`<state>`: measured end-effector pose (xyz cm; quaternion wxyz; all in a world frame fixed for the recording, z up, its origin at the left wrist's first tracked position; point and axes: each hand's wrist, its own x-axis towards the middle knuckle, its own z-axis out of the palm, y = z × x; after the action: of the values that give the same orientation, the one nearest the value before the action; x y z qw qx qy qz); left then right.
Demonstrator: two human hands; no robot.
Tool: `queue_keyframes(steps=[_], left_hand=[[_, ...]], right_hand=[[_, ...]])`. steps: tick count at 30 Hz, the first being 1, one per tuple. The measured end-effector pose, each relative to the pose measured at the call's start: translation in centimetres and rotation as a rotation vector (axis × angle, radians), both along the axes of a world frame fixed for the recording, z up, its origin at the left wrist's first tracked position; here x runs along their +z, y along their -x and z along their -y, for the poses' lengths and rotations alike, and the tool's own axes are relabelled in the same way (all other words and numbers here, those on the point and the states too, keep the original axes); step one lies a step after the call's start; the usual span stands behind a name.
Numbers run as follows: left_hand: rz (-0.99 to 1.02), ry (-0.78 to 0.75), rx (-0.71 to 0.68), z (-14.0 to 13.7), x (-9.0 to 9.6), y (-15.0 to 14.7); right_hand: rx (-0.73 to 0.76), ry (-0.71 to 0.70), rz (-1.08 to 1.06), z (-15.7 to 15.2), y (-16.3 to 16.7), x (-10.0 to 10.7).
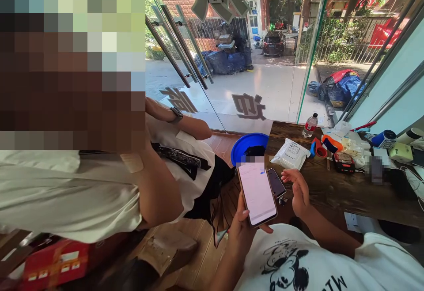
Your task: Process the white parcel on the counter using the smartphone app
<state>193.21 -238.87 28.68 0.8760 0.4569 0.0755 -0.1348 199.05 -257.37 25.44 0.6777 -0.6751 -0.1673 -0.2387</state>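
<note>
Daylit glass doors (225, 90) stand beyond a plank floor (196, 263).

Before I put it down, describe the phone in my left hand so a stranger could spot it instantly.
Find the dark wooden table by the glass front. Toward its left end in view, above a white printed T-shirt, your left hand holds the phone. Its bright, nearly white screen sets it apart from the dark-screened phone beside it.

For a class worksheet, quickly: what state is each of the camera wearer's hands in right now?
Left hand: closed, holding the lit phone.
Right hand: open, loosely curled, holding nothing.
</note>
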Motion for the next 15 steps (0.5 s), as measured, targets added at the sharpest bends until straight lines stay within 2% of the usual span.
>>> queue_keyframes(steps=[6,9,10,12,15], left_hand=[[-0.04,0.013,0.034,0.1,0.6,0.1],[-0.055,0.042,0.046,0.2,0.8,0.0],[-0.058,0.056,0.047,0.3,0.9,-0.1],[-0.063,0.084,0.048,0.4,1.1,-0.2],[-0.065,0.104,0.062,0.4,1.4,-0.1]], right_hand=[[-0.024,-0.084,-0.024,0.8,-0.6,0.5],[-0.022,-0.063,-0.081,1.3,-0.9,-0.3],[0.002,-0.028,-0.146,1.6,-1.1,-1.0],[0.133,0.126,-0.433,2.2,-1.6,-3.3],[0.404,0.412,-0.976,3.0,-1.9,-8.7]])
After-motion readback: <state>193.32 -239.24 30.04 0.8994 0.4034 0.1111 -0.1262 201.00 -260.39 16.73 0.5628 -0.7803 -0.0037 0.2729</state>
